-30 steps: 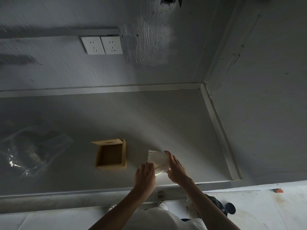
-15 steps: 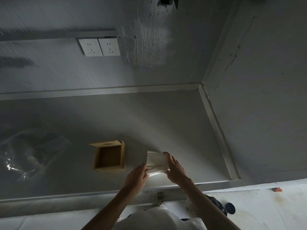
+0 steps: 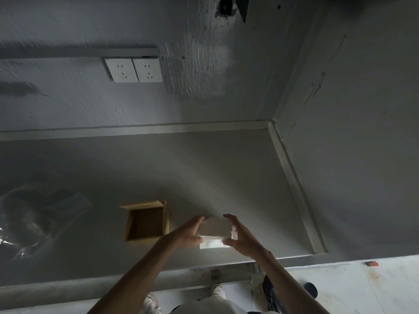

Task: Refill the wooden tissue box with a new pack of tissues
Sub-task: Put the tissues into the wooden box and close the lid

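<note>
A white stack of tissues [image 3: 216,228] is held just above the grey table, between my two hands. My left hand [image 3: 189,233] grips its left end, and my right hand [image 3: 241,237] grips its right end, fingers curled over the top. Directly to the left of the stack lies the wooden tissue box [image 3: 146,223], on its side with its open, dark, empty inside facing up. Its lid edge shows along the far side. My left hand is a short way right of the box, not touching it.
A crumpled clear plastic bag [image 3: 34,220] lies on the table [image 3: 226,168] at the far left. A raised rim [image 3: 294,189] borders the table on the right and back. Two wall sockets [image 3: 133,70] sit on the wall behind. The floor and my shoes show below.
The stack has turned from tilted and fanned to level. My left hand has moved up from below it to grip its left end. The view has shifted slightly.
</note>
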`<state>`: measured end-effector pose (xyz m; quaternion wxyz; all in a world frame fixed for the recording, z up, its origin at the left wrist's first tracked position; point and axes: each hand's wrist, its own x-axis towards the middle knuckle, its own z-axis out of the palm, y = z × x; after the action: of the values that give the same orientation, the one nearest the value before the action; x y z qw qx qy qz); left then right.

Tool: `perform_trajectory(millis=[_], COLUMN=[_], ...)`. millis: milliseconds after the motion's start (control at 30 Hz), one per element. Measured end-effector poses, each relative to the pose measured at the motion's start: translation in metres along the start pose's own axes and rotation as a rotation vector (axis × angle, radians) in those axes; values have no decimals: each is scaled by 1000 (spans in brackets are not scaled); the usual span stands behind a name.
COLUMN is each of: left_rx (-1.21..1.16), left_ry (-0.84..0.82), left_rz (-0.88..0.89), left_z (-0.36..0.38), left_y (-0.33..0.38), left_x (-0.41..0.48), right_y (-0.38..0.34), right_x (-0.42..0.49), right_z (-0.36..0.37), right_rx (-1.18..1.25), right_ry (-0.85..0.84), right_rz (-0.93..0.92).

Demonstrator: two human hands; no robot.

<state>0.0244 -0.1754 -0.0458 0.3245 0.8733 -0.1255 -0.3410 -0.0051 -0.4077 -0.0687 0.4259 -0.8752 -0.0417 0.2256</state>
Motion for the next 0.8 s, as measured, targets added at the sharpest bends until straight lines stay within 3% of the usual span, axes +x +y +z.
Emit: perform_trajectory(millis=[100,167,300,400,533,700,800], left_rx=[-485,-750,-524,-544,-998,-1043,-1027], left_ry=[-36,-1,248,462,451,528,452], left_rz=[-118,-230,-427,-402,-378,-452,-431], left_z=[-12,-9,15,32,51,46,40], left_y=[0,3,22,33,50,52,53], left_x=[1,5,12,12,13,21,20], right_y=[-5,-12,-25,-28,-33,-33,-31], right_x=[4,10,21,24,17,14,13], right_z=[-18,-19,-1,14,31,29,26], right_rx=[374,474,125,152,478,622,641], right_ry=[-98,-67,72,196,278,285,254], right_rz=[118,216,321,388,368,314,281])
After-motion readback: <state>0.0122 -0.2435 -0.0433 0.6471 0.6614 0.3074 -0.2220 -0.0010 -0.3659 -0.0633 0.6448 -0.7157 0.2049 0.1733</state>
